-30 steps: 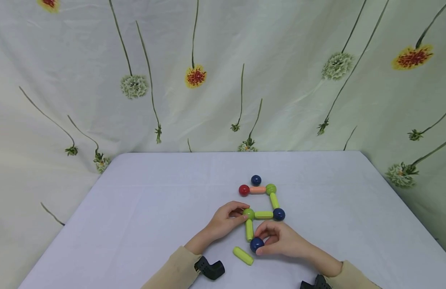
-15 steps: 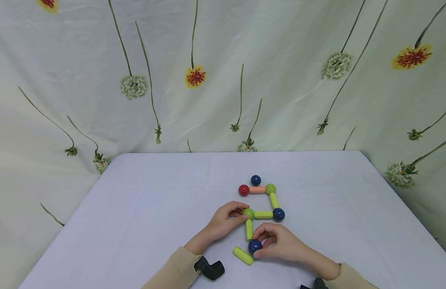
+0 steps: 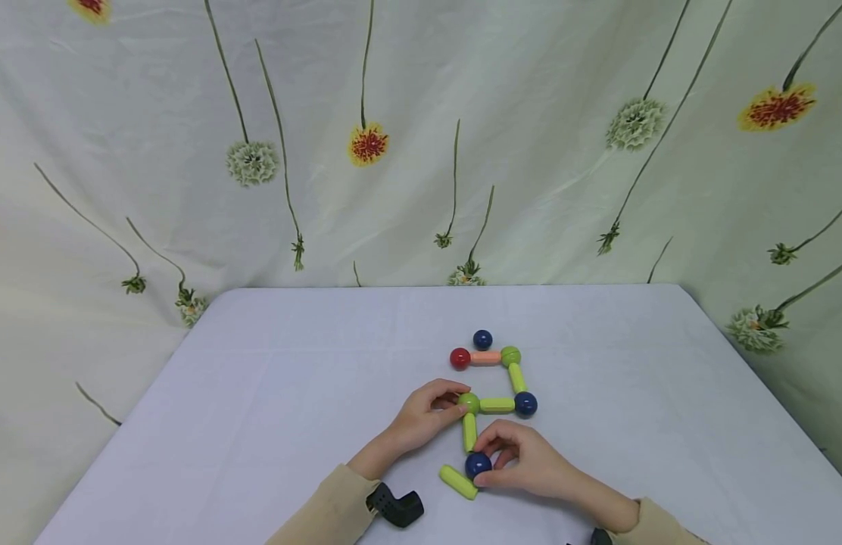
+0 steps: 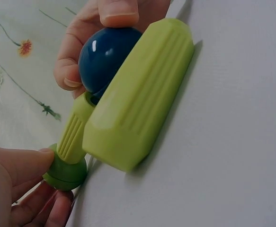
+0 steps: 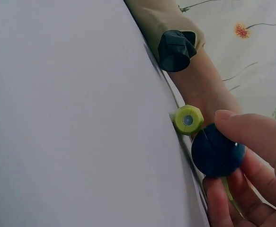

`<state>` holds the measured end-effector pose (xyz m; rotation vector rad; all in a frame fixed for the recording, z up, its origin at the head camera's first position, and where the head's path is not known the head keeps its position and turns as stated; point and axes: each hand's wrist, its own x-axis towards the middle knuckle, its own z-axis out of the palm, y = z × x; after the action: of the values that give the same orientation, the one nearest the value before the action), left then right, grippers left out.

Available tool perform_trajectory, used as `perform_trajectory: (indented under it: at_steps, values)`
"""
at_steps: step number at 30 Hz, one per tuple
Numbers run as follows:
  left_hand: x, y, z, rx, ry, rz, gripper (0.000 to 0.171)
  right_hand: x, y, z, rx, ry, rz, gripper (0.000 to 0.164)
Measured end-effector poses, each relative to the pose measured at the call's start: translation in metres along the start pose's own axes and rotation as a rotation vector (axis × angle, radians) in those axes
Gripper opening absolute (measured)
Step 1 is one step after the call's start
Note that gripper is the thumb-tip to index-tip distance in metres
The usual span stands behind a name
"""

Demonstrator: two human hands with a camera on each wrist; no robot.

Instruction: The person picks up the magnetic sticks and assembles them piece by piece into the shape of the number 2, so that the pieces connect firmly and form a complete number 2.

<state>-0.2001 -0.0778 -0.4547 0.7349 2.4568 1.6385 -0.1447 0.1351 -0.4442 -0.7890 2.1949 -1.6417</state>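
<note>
My left hand pinches a green ball between thumb and fingers. From that ball one yellow-green rod runs right to a dark blue ball, and a second yellow-green rod points toward me. My right hand holds another dark blue ball at the near end of that second rod. In the left wrist view this blue ball sits right at the rod's hollow end. A loose yellow-green rod lies on the table just left of it, its end facing the right wrist camera.
Farther back, the chain continues through a yellow-green rod, a green ball and an orange rod to a red ball. A separate dark blue ball lies behind the orange rod. A white cloth covers the table.
My right hand has shifted slightly left and toward me with the blue ball, bringing it under the rod's near end. The left hand has stayed put on the green ball.
</note>
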Motion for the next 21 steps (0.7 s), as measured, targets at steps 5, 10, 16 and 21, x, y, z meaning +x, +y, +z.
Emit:
perform_trajectory:
  at_steps: [5, 10, 16, 21]
  values:
    - [0.0004, -0.0016, 0.0003, -0.003, 0.0, 0.007, 0.028, 0.0, 0.0019, 0.0014, -0.024, 0.016, 0.0, 0.028]
    - [0.0009, -0.003, 0.0006, 0.0, 0.003, 0.016, 0.027, 0.0007, 0.0041, 0.0017, -0.038, 0.021, -0.009, 0.028]
    - [0.0003, -0.002, 0.0004, 0.006, 0.005, 0.013, 0.026, 0.0004, 0.0039, 0.0018, -0.04, 0.021, 0.004, 0.028]
    - [0.0001, -0.0015, 0.0004, 0.005, 0.002, 0.009, 0.026, 0.0001, 0.004, 0.0017, -0.042, 0.026, -0.006, 0.028]
